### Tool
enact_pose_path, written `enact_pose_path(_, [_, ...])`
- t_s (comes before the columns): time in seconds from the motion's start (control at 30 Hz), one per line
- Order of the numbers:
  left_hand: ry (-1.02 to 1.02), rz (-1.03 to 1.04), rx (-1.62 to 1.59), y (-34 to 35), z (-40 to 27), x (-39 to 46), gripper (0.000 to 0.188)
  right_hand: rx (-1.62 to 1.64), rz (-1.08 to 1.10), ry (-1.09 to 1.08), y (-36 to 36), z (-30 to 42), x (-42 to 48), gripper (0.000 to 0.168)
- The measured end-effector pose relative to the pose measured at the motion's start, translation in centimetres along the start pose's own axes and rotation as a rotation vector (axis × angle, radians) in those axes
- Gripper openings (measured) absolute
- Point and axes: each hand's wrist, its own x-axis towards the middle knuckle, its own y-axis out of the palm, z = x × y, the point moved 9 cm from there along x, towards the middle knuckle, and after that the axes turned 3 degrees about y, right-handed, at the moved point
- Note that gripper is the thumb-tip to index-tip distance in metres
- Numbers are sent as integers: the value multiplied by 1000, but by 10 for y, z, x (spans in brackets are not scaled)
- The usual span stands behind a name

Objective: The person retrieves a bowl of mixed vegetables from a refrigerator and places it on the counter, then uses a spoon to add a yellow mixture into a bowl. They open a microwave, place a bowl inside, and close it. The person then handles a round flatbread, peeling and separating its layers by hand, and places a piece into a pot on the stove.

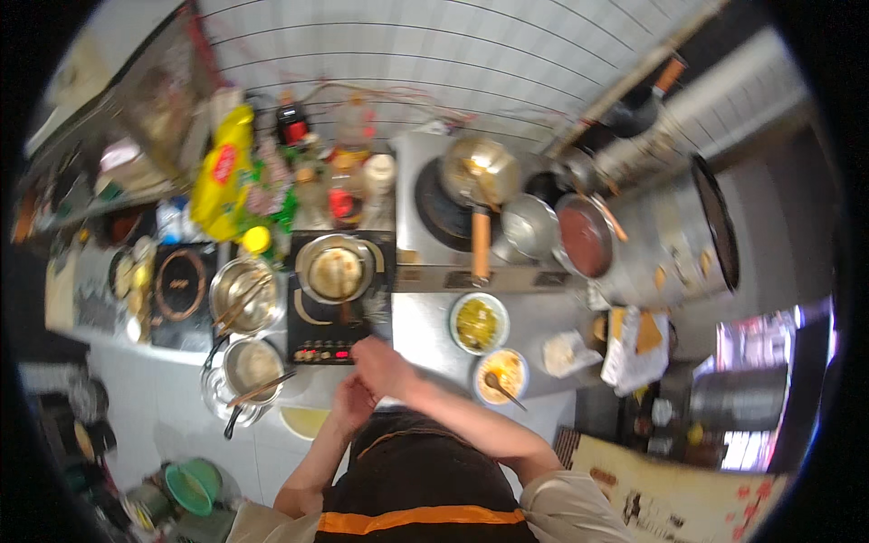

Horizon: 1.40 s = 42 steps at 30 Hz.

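Note:
My right hand (pixel 381 366) is over the front edge of a black induction cooker (pixel 380 285), beside its lit control panel. My left hand (pixel 354 402) is just below it, close to the right wrist, with the fingers bent. Blur hides whether either hand holds anything. On the cooker stands a steel pot (pixel 307 278) of pale food in liquid. A brown utensil or handle (pixel 345 313) extends from this pot towards my right hand; I cannot tell whether they touch.
Left are a steel pot with tongs (pixel 224 298) and a handled pot (pixel 234 360) with a stick. Right are a bowl of green food (pixel 504 326) and a noodle bowl (pixel 521 380) with a spoon. Behind stand bottles (pixel 345 193), a wooden-handled pan (pixel 481 248) and a large metal pot (pixel 669 210).

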Motion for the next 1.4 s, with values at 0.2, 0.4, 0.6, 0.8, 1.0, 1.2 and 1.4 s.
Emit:
enact_pose_path(0.2, [-132, 111, -21, 55, 19, 5, 24, 189, -232, -76, -60, 32, -62, 26])
enact_pose_path(0.4, [-280, -27, 268, 10, 70, 27, 25, 202, -143, 126, -90, -33, -140, 32])
enact_pose_path(0.6, [-237, -265, 404, -27, 94, 8, 46, -147, -562, 623, -166, -267, -319, 20])
enact_pose_path(0.8, [-43, -420, 390, -58, 93, -13, 33, -223, -101, 1044, -140, -469, -440, 22])
enact_pose_path(1.0, [132, -566, 330, -87, 111, -58, 30, -160, 115, 1062, -85, -501, -430, 56])
enact_pose_path(1.2, [115, -609, 297, -80, 164, -81, 27, -223, 59, 1048, -116, -480, -407, 57])
enact_pose_path(1.4, [158, -374, 963, 57, 188, -5, 30, 124, 47, 713, -163, -453, -372, 28])
